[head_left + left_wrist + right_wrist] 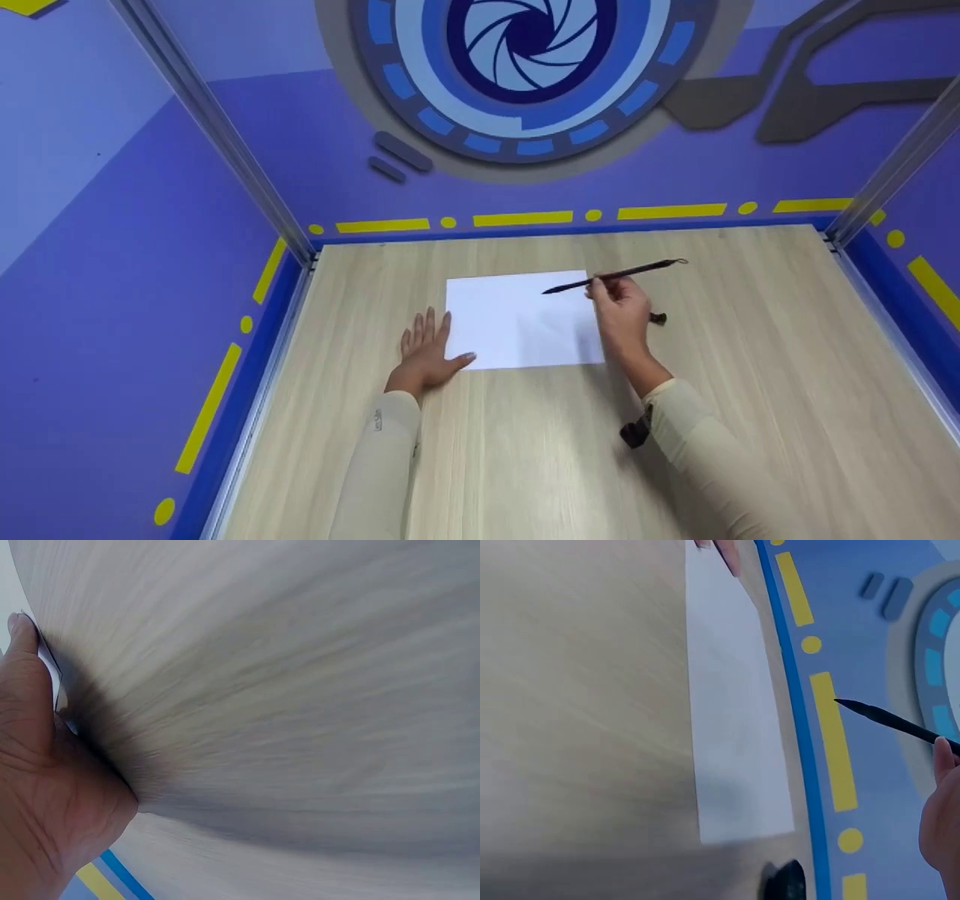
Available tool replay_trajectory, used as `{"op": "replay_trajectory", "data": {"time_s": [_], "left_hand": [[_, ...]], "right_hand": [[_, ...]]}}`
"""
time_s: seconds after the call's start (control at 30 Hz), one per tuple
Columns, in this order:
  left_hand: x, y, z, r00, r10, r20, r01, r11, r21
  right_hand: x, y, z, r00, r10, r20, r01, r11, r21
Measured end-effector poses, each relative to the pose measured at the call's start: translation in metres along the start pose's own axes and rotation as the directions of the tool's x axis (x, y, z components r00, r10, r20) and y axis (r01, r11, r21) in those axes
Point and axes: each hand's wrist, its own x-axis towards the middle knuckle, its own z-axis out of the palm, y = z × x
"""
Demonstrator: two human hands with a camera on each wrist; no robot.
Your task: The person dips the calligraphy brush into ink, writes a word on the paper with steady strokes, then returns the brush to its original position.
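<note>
Sleeves (379, 472) nearest, R grip (622, 311) pinches brush (645, 268) mid-shaft, prob. light, stiff, soft-tipped, best held there, w/ L grip (427, 358) spread at paper's (506, 322) 8 o'clock.

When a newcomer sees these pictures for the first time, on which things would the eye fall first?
Probably on the large round blue-and-grey emblem on the purple back wall, top centre in the head view. Next, the white rectangular paper sheet on the pale wood-grain table, with the left hand spread at its left edge. Then the slim dark brush that the right hand holds near the sheet's right side.
</note>
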Motion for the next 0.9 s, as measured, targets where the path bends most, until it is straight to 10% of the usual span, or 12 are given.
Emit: {"op": "replay_trajectory", "data": {"time_s": [0.9], "left_hand": [[0.007, -0.002, -0.001, 0.999, -0.033, 0.025, 0.033, 0.999, 0.023]], "right_hand": [[-0.018, 0.019, 0.124, 0.987, 0.068, 0.146, -0.085, 0.989, 0.118]]}}
